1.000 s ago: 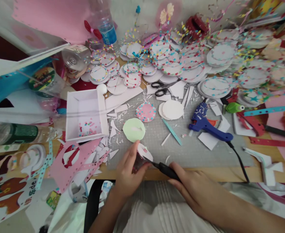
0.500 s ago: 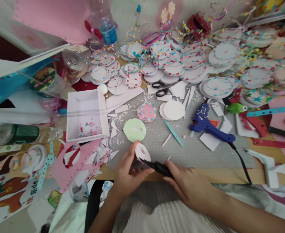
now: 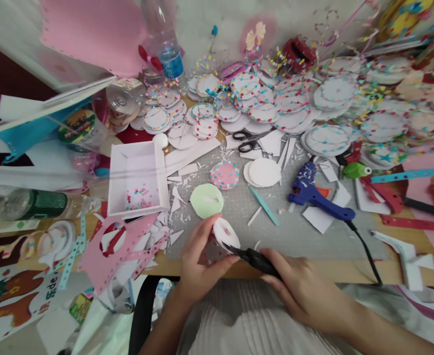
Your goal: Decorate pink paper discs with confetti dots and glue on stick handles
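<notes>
My left hand pinches a small white disc with a pink spot near its middle, tilted above the mat's front edge. In my right hand are black-handled scissors, their tips at the disc's lower edge. How far the blades are parted is hard to make out. Just beyond my left fingertips a pale green disc lies on the grey cutting mat. Behind it are a pink disc with blue dots and some stacked white discs.
A white box with confetti stands left. To the right lie a blue glue gun with a cable and a green punch. Another pair of scissors rests behind. Many decorated discs pile along the wall; a plastic bottle stands there.
Both hands have shifted slightly to the right in view, with the disc and the scissors. The view itself has also moved a little. Both grips stay the same.
</notes>
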Demonstrator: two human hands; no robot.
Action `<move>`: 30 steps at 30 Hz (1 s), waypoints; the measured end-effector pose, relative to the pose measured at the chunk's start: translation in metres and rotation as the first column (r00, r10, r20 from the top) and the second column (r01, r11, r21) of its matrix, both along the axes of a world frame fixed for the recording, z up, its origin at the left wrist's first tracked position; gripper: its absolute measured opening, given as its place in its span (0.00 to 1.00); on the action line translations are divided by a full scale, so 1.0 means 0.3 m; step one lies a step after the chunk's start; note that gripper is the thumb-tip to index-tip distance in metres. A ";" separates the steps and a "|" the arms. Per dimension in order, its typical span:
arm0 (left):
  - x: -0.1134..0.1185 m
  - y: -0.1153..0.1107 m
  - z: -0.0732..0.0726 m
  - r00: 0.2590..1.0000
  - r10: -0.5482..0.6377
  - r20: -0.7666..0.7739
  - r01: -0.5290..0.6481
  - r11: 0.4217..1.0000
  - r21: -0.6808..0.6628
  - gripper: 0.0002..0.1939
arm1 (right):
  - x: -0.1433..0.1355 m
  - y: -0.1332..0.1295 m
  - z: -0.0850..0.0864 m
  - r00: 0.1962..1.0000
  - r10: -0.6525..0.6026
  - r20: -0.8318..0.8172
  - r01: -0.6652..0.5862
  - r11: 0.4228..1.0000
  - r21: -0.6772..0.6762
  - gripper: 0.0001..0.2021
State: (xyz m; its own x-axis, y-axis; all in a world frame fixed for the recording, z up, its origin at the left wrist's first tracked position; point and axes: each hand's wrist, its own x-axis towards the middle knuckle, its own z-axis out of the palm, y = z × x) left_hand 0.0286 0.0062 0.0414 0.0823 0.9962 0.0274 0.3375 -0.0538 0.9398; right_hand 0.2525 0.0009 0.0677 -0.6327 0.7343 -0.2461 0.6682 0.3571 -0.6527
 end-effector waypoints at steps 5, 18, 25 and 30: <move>0.011 -0.011 0.000 0.979 -0.051 0.199 0.061 0.997 -0.047 0.30 | 0.008 0.015 -0.007 0.999 0.043 -0.005 -0.042 0.986 0.159 0.12; 0.014 -0.005 0.044 0.926 -0.014 0.377 0.131 0.948 -0.288 0.32 | 0.021 0.029 0.017 0.998 0.063 -0.003 -0.062 0.997 0.038 0.13; -0.004 0.022 0.043 0.919 0.105 0.379 0.068 0.907 -0.415 0.25 | 0.050 0.034 0.033 0.896 -0.390 -0.215 0.245 0.835 -0.493 0.16; 0.015 0.047 0.087 0.910 -0.006 0.416 0.247 0.812 -0.529 0.28 | -0.052 0.119 0.029 0.719 -0.561 -0.411 0.200 0.733 -0.650 0.16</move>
State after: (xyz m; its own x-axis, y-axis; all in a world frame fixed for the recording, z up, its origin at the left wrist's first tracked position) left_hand 0.0330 0.0202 0.0675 0.3116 0.8243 -0.4727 -0.0207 0.5033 0.8639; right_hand 0.2369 0.0365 0.0763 -0.4715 0.7984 -0.3746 0.1173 -0.3642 -0.9239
